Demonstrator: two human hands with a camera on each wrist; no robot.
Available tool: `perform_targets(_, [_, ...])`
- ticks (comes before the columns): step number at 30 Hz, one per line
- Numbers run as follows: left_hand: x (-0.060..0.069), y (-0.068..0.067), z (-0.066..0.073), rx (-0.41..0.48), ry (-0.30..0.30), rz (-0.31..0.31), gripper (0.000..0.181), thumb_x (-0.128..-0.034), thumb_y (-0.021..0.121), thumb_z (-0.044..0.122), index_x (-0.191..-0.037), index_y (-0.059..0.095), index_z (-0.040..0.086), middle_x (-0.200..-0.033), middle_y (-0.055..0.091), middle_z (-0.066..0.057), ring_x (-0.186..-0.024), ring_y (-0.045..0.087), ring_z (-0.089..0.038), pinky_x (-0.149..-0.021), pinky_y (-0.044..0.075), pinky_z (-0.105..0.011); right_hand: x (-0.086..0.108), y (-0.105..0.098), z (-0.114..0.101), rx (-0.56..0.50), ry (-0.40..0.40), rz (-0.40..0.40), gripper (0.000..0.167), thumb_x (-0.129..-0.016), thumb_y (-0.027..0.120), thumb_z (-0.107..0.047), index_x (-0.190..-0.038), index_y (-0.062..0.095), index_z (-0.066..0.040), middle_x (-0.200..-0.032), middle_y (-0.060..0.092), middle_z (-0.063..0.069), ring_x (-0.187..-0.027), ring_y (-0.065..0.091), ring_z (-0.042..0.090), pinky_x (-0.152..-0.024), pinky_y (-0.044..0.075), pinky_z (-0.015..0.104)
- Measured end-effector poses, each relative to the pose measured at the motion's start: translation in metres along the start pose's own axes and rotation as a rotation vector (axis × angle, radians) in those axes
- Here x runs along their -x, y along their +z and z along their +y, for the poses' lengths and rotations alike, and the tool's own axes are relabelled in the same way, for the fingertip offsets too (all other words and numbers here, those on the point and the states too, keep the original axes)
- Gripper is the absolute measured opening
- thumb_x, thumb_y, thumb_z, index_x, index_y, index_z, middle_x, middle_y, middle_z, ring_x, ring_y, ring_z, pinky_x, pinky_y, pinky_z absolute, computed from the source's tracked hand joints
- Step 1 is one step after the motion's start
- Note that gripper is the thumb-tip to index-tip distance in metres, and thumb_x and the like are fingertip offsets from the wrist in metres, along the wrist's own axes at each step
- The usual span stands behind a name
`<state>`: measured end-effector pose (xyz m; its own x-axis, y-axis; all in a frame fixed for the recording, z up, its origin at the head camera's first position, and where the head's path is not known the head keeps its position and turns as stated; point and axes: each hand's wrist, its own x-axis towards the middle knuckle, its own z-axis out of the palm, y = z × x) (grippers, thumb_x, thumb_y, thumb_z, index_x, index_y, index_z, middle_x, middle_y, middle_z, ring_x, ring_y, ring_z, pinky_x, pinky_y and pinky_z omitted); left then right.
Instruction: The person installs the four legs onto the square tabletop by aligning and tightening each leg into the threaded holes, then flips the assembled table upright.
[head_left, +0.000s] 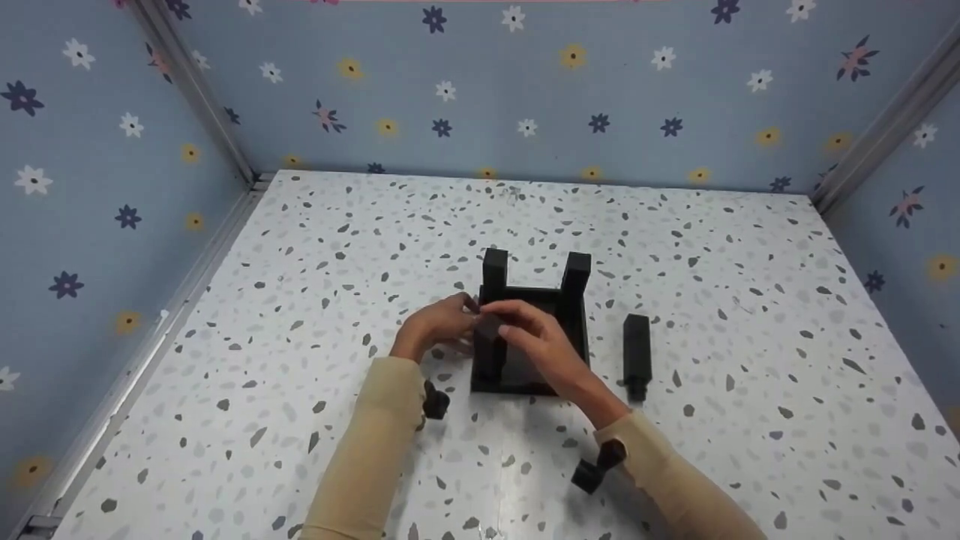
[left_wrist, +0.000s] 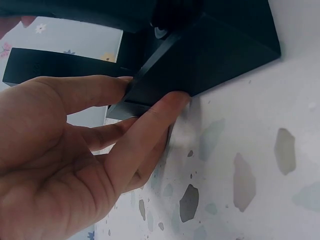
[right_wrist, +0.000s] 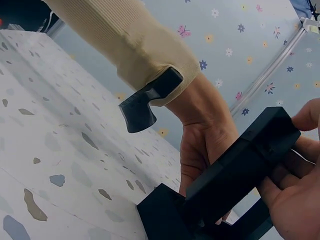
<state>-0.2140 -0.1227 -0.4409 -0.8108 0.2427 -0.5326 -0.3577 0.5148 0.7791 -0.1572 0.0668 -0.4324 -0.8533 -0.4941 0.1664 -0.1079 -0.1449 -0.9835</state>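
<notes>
Black loose leg (head_left: 637, 351) lay fore-aft, right of right grip (head_left: 551, 351), which pinched upright leg (head_left: 490, 352). Left grip (head_left: 441, 322) held square frame (head_left: 525, 388).

We saw a smooth, matt, plastic-looking frame (head_left: 517, 388), ribbed cloth sleeves (right_wrist: 145, 42), a faintly glossy tabletop (head_left: 300, 300) and metal rails (head_left: 193, 90).
</notes>
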Motion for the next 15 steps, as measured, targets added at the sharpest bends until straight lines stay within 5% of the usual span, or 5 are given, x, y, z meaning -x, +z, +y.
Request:
perform_targets(10, [-0.0004,-0.0004,-0.0002,0.059,-0.024,-0.026,0.049,-0.0823,0.063,0.01,-0.128,0.046,0.007,-0.113,0.06,-0.013,-0.086,0.068,-0.022,-0.08,0.054,-0.037,0.0029,0.0028,-0.0003,0.046,-0.036,0.041,0.033,-0.09,0.061,-0.009,-0.12,0.052,0.003,-0.118,0.056,0.015,-0.11,0.056,0.024,-0.096,0.048,0.031])
perform_targets(15, [0.0003,-0.0004,0.0004,0.044,-0.043,-0.026,0.055,-0.0842,0.065,0.016,-0.134,0.042,0.009,-0.11,0.061,-0.012,-0.089,0.068,-0.024,-0.083,0.053,-0.041,0.0038,0.003,0.0007,0.102,-0.04,0.064,0.032,-0.089,0.065,-0.01,-0.115,0.052,0.0,-0.114,0.056,0.014,-0.105,0.056,0.024,-0.092,0.048,0.031])
